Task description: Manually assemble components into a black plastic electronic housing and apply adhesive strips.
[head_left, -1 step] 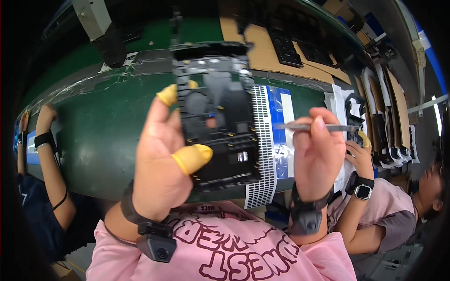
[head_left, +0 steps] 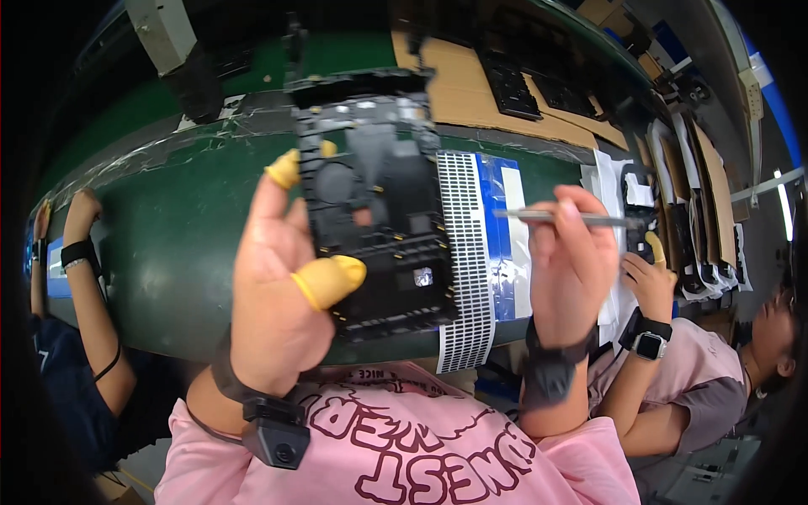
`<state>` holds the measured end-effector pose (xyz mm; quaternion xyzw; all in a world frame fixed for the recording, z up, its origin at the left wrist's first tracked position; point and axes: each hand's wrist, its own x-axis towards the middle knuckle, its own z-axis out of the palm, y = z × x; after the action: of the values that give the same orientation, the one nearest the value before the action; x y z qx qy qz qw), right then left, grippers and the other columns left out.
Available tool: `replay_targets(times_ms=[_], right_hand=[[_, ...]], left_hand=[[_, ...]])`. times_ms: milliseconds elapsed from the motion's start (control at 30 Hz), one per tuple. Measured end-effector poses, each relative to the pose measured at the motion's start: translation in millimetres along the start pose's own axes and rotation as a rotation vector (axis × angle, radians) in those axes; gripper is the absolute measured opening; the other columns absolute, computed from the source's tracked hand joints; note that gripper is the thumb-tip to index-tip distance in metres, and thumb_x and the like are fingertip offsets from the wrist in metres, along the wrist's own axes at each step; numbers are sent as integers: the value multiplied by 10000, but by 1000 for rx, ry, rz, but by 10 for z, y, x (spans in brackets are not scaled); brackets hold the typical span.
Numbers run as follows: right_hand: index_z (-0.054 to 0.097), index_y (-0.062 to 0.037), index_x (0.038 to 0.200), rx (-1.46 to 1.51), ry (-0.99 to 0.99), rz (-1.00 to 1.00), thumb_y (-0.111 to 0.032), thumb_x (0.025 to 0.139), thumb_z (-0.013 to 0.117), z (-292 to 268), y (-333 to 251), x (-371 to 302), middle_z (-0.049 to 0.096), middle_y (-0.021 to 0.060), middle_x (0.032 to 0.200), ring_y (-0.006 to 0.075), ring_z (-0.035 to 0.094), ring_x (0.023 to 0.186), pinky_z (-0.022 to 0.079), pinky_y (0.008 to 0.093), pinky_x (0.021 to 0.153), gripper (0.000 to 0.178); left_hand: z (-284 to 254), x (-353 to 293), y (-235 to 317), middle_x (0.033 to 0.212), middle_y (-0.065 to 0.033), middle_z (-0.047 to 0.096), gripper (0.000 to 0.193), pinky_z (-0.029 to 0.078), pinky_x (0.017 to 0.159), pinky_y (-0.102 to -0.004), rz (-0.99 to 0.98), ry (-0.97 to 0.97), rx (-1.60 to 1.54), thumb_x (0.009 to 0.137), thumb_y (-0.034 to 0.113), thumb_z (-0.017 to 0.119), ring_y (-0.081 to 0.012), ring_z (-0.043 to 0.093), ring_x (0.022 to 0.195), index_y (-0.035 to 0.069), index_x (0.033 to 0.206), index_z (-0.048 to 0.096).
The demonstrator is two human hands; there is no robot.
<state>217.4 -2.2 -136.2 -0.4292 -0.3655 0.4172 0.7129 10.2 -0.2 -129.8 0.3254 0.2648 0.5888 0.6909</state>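
My left hand (head_left: 273,311), with yellow finger cots on the thumb and a finger, grips the left side of a black plastic housing (head_left: 337,183). The housing is held up over the bench, its ribbed inner face with cut-outs and small brass-coloured spots turned toward me. To its right, my right hand (head_left: 572,261) pinches metal tweezers (head_left: 539,217), whose tips point left, apart from the housing. Beneath lies a white sheet with rows of small black labels (head_left: 465,261), partly covered by the housing. A blue-and-white sheet (head_left: 505,244) is next to it.
Several black housings (head_left: 509,88) lie on cardboard (head_left: 551,126) at the back of the green bench (head_left: 185,236). At right, a co-worker's hand (head_left: 650,282) touches a black part near upright cardboard dividers (head_left: 703,185). Another person's arm (head_left: 97,286) is at left. A grey post (head_left: 164,38) stands behind.
My left hand and the housing have shifted slightly left. The tweezers in my right hand have moved up a little and to the left.
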Motion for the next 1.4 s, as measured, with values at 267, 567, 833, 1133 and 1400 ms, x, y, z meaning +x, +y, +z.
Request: replay_targets(times_ms=[267, 567, 833, 1133, 1400], right_hand=[[556, 46, 865, -114, 16, 193, 7, 767, 581, -457, 546, 381, 586, 87, 643, 47, 423, 467, 270, 154, 410, 108], [553, 50, 881, -136, 12, 223, 17, 766, 578, -456, 598, 412, 591, 99, 658, 42, 431, 476, 267, 155, 408, 122], [546, 61, 896, -55, -19, 248, -9, 781, 565, -369, 392, 304, 578, 102, 643, 51, 422, 480, 282, 162, 428, 136], [528, 41, 960, 54, -221, 52, 15, 792, 583, 379, -106, -293, 612, 103, 804, 119, 583, 714, 452, 212, 631, 179], [532, 42, 958, 48, -189, 27, -2, 800, 574, 409, -54, -320, 596, 100, 821, 141, 593, 740, 476, 245, 696, 169]], left_hand=[[-18, 75, 38, 1079, -74, 517, 418, 439, 841, -307, 64, 129, -99, 863, 132, 459, -155, 519, 944, 33, 1255, 350], [25, 175, -33, 1079, -57, 530, 343, 445, 819, -293, 42, 202, -110, 926, 189, 385, -144, 530, 908, 45, 1237, 389], [-1, 138, -94, 1010, -50, 541, 284, 442, 774, -257, 8, 130, -55, 905, 140, 431, -119, 514, 840, 63, 1178, 426], [190, 55, -85, 1084, -57, 525, 326, 452, 809, -273, -151, 16, -151, 908, 182, 427, -140, 531, 936, 38, 1200, 407], [197, 28, -57, 1125, -79, 497, 324, 432, 865, -305, -140, -62, -180, 901, 176, 433, -162, 513, 997, 37, 1191, 396]])
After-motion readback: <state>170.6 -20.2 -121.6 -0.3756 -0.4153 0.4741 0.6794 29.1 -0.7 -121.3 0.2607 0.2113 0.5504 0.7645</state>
